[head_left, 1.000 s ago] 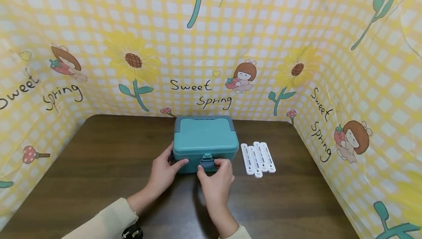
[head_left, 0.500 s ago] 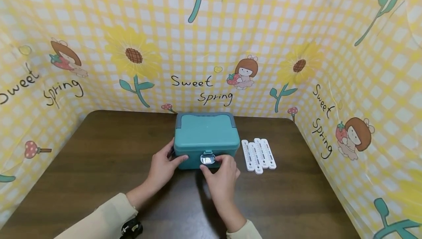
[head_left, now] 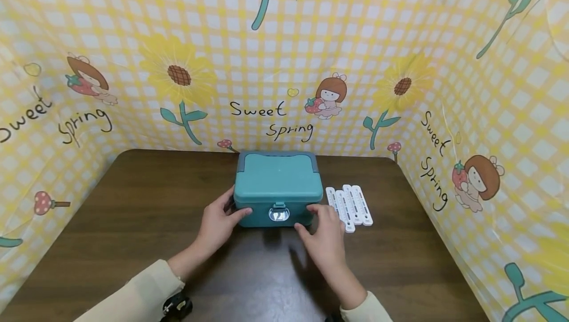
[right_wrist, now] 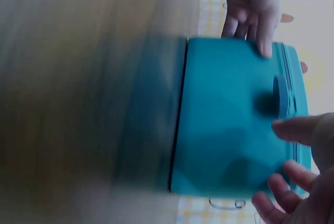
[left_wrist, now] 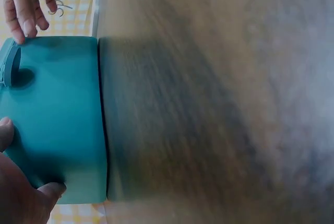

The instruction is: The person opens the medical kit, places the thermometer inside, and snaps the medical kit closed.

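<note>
A teal lidded box (head_left: 279,176) with grey-blue corner trim stands at the table's back edge, its lid down. On its front, a shiny oval latch (head_left: 279,214) juts outward, as the right wrist view (right_wrist: 281,96) shows from the side. My left hand (head_left: 218,225) grips the box's left side, thumb on the front wall and fingers around the side, partly hidden. By the front right corner is my right hand (head_left: 326,235), fingers loosely bent and spread, holding nothing. Its fingertips are close to the box's front and right side, away from the latch.
Several narrow white printed strips (head_left: 355,206) lie side by side right of the box, just beyond my right hand. The dark wooden table (head_left: 169,203) is enclosed by a yellow checked cloth (head_left: 249,55) at the back and both sides.
The latch has tilted outward from the front wall and now reflects light. My right hand has let go of it and moved right to the box's corner. The left hand keeps its hold.
</note>
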`<state>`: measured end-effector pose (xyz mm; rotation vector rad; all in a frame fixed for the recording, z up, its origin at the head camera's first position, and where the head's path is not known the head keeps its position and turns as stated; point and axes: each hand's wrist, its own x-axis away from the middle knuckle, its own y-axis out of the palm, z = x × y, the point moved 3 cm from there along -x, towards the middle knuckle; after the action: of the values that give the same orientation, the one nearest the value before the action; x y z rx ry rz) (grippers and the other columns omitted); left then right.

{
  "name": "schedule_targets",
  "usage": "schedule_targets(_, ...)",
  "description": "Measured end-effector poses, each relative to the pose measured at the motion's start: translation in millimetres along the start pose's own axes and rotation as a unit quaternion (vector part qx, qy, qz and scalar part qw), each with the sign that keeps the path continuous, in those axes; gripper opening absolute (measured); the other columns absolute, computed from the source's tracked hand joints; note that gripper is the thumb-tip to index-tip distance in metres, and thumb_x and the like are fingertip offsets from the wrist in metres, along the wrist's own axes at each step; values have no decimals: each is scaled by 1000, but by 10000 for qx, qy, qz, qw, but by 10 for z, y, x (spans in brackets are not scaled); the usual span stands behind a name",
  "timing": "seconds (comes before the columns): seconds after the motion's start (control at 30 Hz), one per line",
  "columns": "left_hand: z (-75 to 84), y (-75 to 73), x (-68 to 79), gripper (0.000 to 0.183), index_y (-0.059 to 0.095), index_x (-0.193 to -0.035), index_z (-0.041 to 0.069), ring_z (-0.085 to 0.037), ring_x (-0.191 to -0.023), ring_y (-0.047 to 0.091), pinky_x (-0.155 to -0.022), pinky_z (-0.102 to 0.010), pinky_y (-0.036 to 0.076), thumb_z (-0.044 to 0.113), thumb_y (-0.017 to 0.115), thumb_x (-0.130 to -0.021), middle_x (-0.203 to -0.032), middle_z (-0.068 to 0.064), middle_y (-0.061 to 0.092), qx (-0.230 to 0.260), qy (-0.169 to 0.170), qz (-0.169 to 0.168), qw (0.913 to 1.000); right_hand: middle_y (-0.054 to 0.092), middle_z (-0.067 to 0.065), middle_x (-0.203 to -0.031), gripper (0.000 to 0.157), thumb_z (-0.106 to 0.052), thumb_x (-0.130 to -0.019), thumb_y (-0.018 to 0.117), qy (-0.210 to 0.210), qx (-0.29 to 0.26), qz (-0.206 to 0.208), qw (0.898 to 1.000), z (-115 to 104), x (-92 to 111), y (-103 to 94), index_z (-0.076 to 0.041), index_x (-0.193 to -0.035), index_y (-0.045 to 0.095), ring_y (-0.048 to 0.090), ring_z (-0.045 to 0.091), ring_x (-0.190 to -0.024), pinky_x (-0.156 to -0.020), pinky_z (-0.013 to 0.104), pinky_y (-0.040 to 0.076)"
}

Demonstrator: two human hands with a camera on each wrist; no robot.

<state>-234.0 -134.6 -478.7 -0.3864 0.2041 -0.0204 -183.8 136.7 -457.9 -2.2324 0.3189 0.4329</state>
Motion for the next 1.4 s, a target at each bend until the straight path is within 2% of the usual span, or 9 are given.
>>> schedule_targets(0.2, -3, -48, -8, 86, 45, -155, 9, -33, -140, 51, -106, -45, 50, 42, 83, -85, -154, -16, 50, -6, -221, -16, 9998, 68, 4, -113, 43, -28, -81, 89, -240, -23, -230, 9994, 201, -96, -147, -12, -116, 69, 60, 25, -111, -94, 50, 38)
schedule_targets(0.33, -22, -74, 1, 86, 45, -154, 12, -32, -139, 53, -106, -44, 50, 46, 82, -85, -154, -14, 51, -97, -240, -34, 9997, 69, 4, -113, 41, -26, -82, 89, -345, -66, -238, 9991, 321, -159, -235, -10, -115, 70, 60, 25, -111, -95, 50, 41)
schedule_targets(0.57, 17, -126, -6, 85, 47, -154, 16, -29, -134, 58, -102, -42, 53, 51, 80, -84, -150, -11, 55, -121, 89, 0, 9999, 69, 6, -114, 42, -24, -81, 89, -656, -148, -249, 9974, 527, -300, -342, -10, -116, 70, 62, 27, -111, -96, 51, 47)
schedule_targets(0.83, 121, -196, -21, 81, 49, -153, 18, -29, -131, 61, -100, -44, 55, 44, 82, -85, -149, -10, 57, -290, 422, 73, 9987, 63, 6, -137, 58, -30, -86, 85, -848, -610, -677, 9922, 665, -449, -294, -12, -137, 63, 56, 29, -131, -110, 56, 45)
schedule_targets(0.97, 129, -211, -27, 82, 47, -155, 19, -28, -132, 60, -100, -43, 55, 43, 82, -85, -152, -8, 55, -287, 516, 56, 9982, 62, 5, -142, 61, -30, -87, 84, -885, -850, -790, 9893, 672, -505, -245, -15, -141, 61, 53, 29, -135, -112, 57, 43)
schedule_targets(1.17, 124, -222, -47, 82, 45, -156, 17, -28, -133, 59, -101, -43, 54, 41, 82, -86, -153, -7, 53, -454, 864, 52, 9952, 67, 5, -137, 56, -22, -86, 86, -1246, -1054, -527, 9852, 644, -547, -185, -12, -137, 65, 57, 28, -131, -112, 55, 43)
schedule_targets(1.4, 116, -235, -47, 81, 45, -156, 16, -28, -135, 57, -102, -44, 53, 38, 82, -87, -153, -8, 52, -484, 981, -24, 9940, 71, 6, -129, 52, -16, -81, 89, -1345, -1158, -131, 9840, 619, -535, -172, -10, -130, 70, 63, 27, -123, -105, 50, 49)
